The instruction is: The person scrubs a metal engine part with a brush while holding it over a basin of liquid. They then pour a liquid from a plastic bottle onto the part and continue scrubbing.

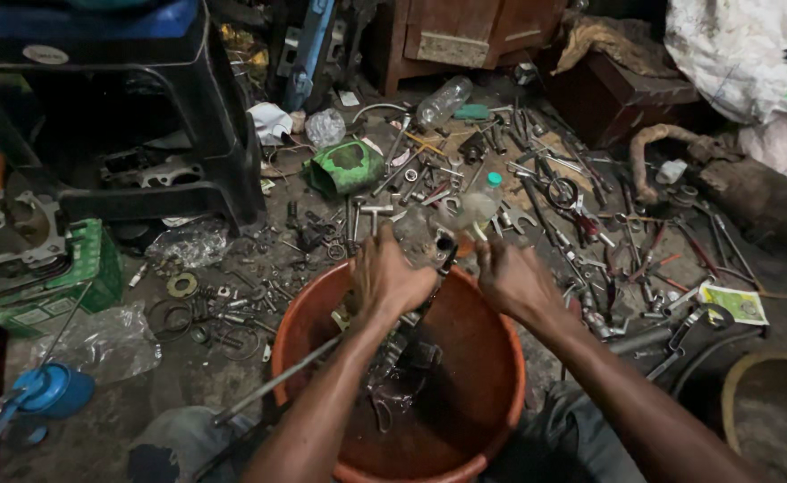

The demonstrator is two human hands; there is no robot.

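1. The left hand point(389, 279) is over the far rim of an orange basin point(492, 394), fingers curled shut around a dark metal part point(441, 259) that sticks out past the knuckles toward the right hand.
2. The right hand point(514, 279) is just beside the left hand, over the same rim. Its fingers are bent and close together; whether they pinch anything cannot be told, since motion blurs them.
3. Below both hands, inside the basin, dark liquid lies with greasy metal pieces point(398, 376) in it.
4. A thin metal rod point(273, 386) leans on the basin's rim, under the left forearm and out to the left of it.
5. Beyond the hands, on the floor point(188, 376), lie scattered wrenches and bolts point(581, 224), reaching far to the right of the right hand.
6. Just ahead of the right hand stands a small clear bottle with a green cap point(481, 204), blurred.
7. Ahead of the left hand lies a crumpled green container point(347, 166).
8. Far left of the left hand stand a black plastic stool point(143, 116) and a green crate point(54, 286); nearer, a blue oil can point(49, 392).
9. Washers and rings point(192, 309) lie left of the left hand, near the basin.
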